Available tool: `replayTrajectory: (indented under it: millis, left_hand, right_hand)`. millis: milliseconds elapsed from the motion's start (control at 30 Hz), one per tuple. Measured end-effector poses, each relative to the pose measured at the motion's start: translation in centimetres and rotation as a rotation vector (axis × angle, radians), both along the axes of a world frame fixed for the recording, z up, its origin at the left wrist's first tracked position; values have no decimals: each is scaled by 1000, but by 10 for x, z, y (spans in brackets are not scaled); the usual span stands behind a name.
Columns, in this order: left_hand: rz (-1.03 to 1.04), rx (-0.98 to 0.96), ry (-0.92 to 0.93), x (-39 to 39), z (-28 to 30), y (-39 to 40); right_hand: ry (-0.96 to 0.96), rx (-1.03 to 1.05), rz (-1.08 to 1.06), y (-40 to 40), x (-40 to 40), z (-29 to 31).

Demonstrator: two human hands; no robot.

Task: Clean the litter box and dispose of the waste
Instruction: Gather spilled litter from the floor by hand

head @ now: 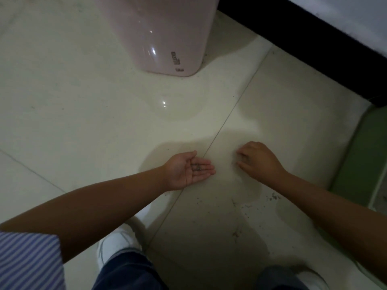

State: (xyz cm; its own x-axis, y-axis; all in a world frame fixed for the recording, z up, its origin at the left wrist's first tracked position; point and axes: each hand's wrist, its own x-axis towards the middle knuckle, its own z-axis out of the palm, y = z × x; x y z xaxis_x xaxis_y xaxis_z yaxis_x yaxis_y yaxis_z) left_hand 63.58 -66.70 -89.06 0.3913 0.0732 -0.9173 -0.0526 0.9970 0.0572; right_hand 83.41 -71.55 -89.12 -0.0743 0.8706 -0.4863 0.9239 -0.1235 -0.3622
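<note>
Grey litter grains [196, 167] in flat-open left hand [188, 170]; right hand [258, 159] grip curled on tile.

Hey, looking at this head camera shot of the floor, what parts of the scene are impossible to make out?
- Pink bin: its top is cut off by the upper edge, so its opening is unseen.
- Lettering on the bin: too small and blurred to read.
- Right hand: its back faces the camera, hiding what the curled fingertips touch.
- Grains in the left hand: too small to identify.
- Green mat: cut off at the right edge.
</note>
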Motion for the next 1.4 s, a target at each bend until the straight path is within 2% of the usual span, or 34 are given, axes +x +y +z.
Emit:
replayTrajectory:
  millis: [300, 433, 567, 633, 700, 767, 900, 967, 1033, 1133, 1200, 1333, 1400]
  left_hand:
    - [11, 19, 19, -18, 2, -5]
    - [25, 16, 22, -18, 5, -5]
    - [21, 20, 19, -19, 4, -4]
    - [18, 17, 16, -20, 4, -4]
    - [13, 13, 14, -20, 4, -4]
    - [10, 20, 18, -18, 4, -4]
    - [16, 11, 1, -6, 7, -4]
    - [43, 5, -20, -1, 9, -4]
    - [62, 20, -31, -1, 9, 0]
    - [85, 70, -39, -19, 7, 7]
    - [110, 112, -4, -37, 8, 14]
    - [294, 196, 119, -80, 9, 26]
    - [320, 220, 165, -91, 10, 24]
  right_hand:
    - [-154, 96, 283, -6, -10, -9]
    - [-139, 56, 263, -4, -10, -12]
    - [-217, 127, 303, -2, -19, -5]
    - [-241, 113, 277, -2, -22, -3]
    - [-186, 113, 165, -2, -26, 0]
    - [13, 164, -38, 4, -31, 4]
    - [306, 1, -90, 9, -37, 23]
    - [272, 39, -130, 10, -28, 25]
    - [155, 31, -145, 12, -15, 17]
    - [-48, 114, -2, 7, -17, 11]
    - [-40, 123, 161, -1, -35, 14]
    - [-153, 172, 676, -25, -80, -4]
    - [-80, 138, 807, -34, -96, -15]
